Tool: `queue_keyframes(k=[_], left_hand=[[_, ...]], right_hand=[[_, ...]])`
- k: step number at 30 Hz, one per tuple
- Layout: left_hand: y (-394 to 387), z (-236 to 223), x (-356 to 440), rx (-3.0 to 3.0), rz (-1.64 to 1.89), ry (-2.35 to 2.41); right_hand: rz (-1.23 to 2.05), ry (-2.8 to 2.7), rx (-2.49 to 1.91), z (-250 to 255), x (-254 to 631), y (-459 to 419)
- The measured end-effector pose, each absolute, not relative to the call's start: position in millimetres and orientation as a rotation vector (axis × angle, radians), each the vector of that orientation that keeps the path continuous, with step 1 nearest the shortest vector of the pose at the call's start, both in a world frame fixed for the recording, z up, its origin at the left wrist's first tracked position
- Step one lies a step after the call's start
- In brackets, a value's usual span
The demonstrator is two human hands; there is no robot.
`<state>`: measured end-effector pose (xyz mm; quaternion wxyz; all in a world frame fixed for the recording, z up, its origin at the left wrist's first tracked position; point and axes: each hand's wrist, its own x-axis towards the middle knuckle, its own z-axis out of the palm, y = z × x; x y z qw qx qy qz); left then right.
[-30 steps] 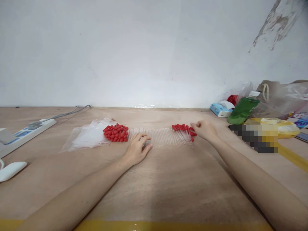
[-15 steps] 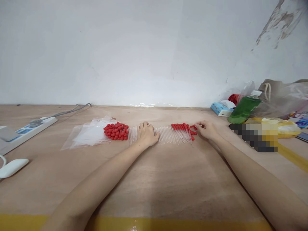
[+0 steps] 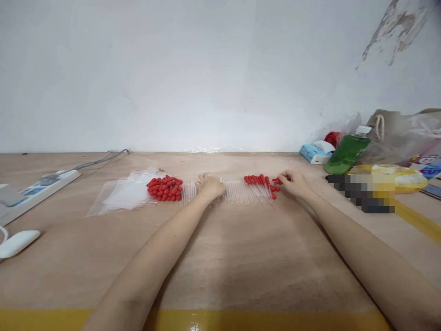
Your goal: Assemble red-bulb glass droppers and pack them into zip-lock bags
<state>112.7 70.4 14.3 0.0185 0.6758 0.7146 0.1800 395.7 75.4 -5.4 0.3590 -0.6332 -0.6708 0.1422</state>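
Note:
Over the row of thin clear tubes (image 3: pixel 237 192), my left hand (image 3: pixel 210 186) is bent with its fingers curled down. A clear tube seems to be pinched by the thumb, though the fingertips are mostly hidden. At the right end of the row, my right hand (image 3: pixel 292 182) pinches a small red rubber bulb (image 3: pixel 276 180) between thumb and fingers. Several more red bulbs (image 3: pixel 255 179) lie side by side on the tubes' far ends, and a few are loose beside them. A heap of red bulbs (image 3: pixel 164 188) sits left of the tubes.
Clear plastic bags (image 3: pixel 126 192) lie stacked left of the heap. A power strip (image 3: pixel 41 193) and a white mouse-like object (image 3: pixel 20 243) are at far left. On the right stand a tissue pack (image 3: pixel 315 154), a green bottle (image 3: pixel 347 154) and a yellow package (image 3: pixel 406 178).
My left hand has curled in over the tubes, its fingers less spread than before. My right hand stays by the red bulbs, still pinching one. The view has shifted slightly.

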Motion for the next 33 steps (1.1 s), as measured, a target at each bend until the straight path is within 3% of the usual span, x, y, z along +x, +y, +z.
queue_keyframes(k=[6,10,14,25,29,33], left_hand=[[57,30,109,2.129,0.731,2.161],[33,41,95,2.247,1.094,1.969],[4,39,72,2.408,1.301,1.703],[-10,-6,44,2.487,1.325,1.324],[-11,-5,45,2.603,1.312,1.258],[-13,-4,46,2.704,1.267,1.215]], right_hand=[[0.286,-1.869,-1.702,-5,394,74],[0.17,-1.999,-1.727,-2,396,72],[0.293,-2.049,-1.703,1,403,71],[0.414,-2.086,-1.468,22,402,65],[0.679,-1.962,-1.189,33,359,46],[0.592,-1.984,-0.936,24,298,16]])
